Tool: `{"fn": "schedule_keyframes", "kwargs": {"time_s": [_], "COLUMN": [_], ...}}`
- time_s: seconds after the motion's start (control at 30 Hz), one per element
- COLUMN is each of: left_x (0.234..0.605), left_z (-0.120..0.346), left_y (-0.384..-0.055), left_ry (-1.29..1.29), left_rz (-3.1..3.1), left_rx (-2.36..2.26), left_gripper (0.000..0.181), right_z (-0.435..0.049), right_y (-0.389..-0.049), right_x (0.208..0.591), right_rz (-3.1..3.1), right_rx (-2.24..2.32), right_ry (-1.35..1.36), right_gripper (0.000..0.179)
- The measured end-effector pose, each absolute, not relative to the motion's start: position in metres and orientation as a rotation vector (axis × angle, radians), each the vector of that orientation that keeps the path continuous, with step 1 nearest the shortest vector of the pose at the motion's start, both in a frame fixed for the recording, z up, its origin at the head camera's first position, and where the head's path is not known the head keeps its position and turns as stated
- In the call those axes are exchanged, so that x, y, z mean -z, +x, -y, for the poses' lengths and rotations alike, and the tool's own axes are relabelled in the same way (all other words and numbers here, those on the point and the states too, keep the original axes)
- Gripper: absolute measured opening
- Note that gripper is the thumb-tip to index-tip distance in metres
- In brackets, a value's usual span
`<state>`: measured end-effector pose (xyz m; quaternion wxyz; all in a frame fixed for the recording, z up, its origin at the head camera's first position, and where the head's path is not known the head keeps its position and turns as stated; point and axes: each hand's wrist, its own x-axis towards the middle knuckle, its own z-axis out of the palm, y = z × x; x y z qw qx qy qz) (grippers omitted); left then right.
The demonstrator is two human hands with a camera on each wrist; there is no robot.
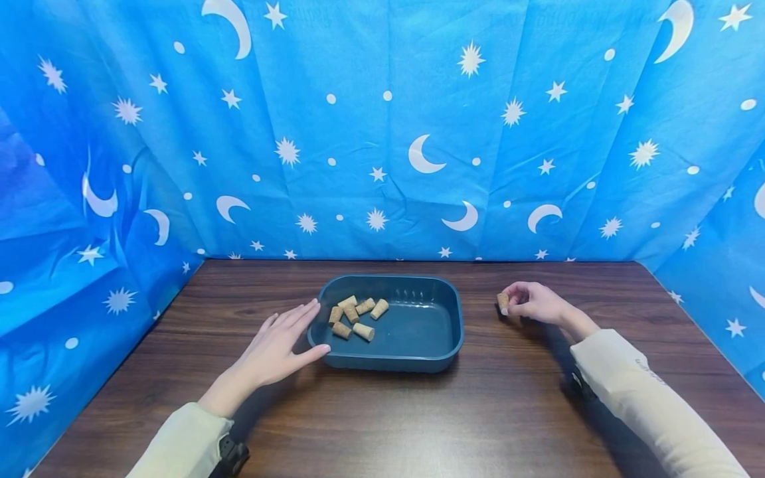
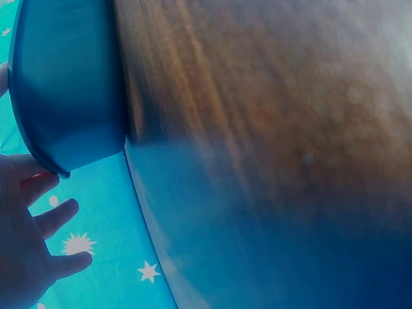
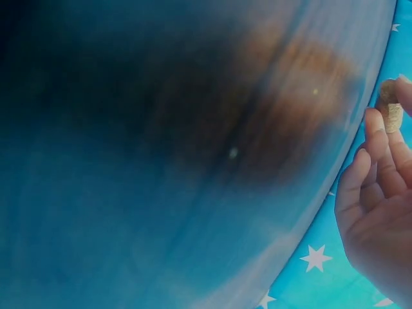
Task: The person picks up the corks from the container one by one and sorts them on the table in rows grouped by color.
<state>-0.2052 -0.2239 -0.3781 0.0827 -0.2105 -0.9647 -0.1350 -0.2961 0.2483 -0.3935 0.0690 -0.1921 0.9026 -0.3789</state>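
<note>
A dark teal plastic tub (image 1: 388,363) stands on the table in the head view, with several corks (image 1: 363,331) lying in its left half. My left hand (image 1: 271,352) rests at the tub's left end, fingers straight and spread, fingertips and thumb at the rim. The left wrist view shows those fingers (image 2: 56,219) beside the tub's outer wall (image 2: 71,84). To the right of the tub, my right hand (image 1: 538,304) pinches one cork (image 1: 503,302) between thumb and fingers, close over the table. The same cork (image 3: 391,109) shows in the right wrist view.
The brown wood-grain table (image 1: 382,425) extends around the tub. Behind it and along both sides hangs a blue cloth (image 1: 358,133) printed with moons and stars, meeting the table's back edge.
</note>
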Motion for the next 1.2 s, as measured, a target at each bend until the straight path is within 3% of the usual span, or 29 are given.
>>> {"fn": "schedule_keyframes", "kwargs": {"time_s": [0.8,1.2], "left_x": [0.3777,0.3789], "left_z": [0.2241,0.2245], "left_y": [-0.2044,-0.2048], "left_ry": [-0.637,-0.641], "left_rz": [2.879,2.859], "left_rx": [0.407,0.404], "left_gripper": [0.078,0.078], "right_z": [-0.2476,-0.2510], "right_y": [-0.2998,-0.2990], "right_x": [0.3944,0.3906], "right_rz": [-2.745,-2.704], "right_rx": [1.025,1.035], "right_ry": [-0.455,-0.425], "right_gripper": [0.029,0.041]}}
